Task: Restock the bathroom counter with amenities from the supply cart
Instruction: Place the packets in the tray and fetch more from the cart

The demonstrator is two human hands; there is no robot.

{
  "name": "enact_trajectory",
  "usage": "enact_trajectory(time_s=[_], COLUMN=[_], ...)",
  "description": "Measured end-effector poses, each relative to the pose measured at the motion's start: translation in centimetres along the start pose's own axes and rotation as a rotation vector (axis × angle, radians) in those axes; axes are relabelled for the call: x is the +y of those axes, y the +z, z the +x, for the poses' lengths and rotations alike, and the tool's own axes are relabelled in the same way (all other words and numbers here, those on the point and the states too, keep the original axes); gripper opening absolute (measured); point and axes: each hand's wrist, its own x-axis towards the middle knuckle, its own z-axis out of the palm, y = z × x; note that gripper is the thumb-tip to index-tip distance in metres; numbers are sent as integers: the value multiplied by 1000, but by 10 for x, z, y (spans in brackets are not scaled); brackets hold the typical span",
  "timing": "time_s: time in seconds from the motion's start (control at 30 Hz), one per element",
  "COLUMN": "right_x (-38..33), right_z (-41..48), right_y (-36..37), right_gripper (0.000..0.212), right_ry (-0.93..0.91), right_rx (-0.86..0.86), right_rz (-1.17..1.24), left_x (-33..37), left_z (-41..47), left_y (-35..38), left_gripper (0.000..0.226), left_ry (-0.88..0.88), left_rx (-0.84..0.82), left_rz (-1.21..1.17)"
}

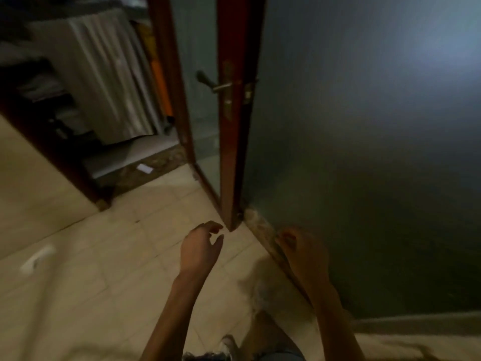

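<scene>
My left hand (pixel 201 247) hangs in front of me over the tiled floor, fingers loosely curled and holding nothing. My right hand (pixel 302 250) is beside it, near the foot of the dark frosted wall, also loosely curled and empty. Both sit just below the bottom corner of an open red-brown wooden door (pixel 234 142) seen edge-on. Through the doorway at the upper left, a supply cart (pixel 52 95) with dark shelves and a pale striped cloth bag shows, blurred. No amenities or bathroom counter are in view.
The door's metal lever handle (pixel 220 86) sticks out to the left. A dark wooden door frame (pixel 52 157) borders the opening on the left. A small white card (pixel 144 168) lies on the stone threshold. Beige floor tiles (pixel 104 269) spread below. My shoe (pixel 229 345) shows at the bottom.
</scene>
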Motion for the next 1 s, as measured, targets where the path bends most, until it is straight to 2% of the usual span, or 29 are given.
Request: enact_trajectory(time_s=[0.23, 0.4, 0.7, 0.83, 1.0], right_x=[-107, -189, -365, -401, -413], right_z=[56, 127, 264, 308, 350], right_y=[54, 102, 150, 164, 177], right_gripper=[15, 15, 13, 16, 20], right_ry=[-183, -287, -503, -487, -474], right_rx=[-125, -247, -191, -213, -277], right_rz=[100, 19, 216, 227, 198], left_x=[-78, -129, -192, -203, -212], left_z=[17, 72, 216, 272, 317], left_y=[-49, -93, -214, -240, -249], left_gripper=[21, 22, 21, 18, 19], left_ry=[-211, -289, -325, -315, -325], left_rx=[115, 215, 355, 393, 349], left_rz=[-28, -9, 89, 77, 96])
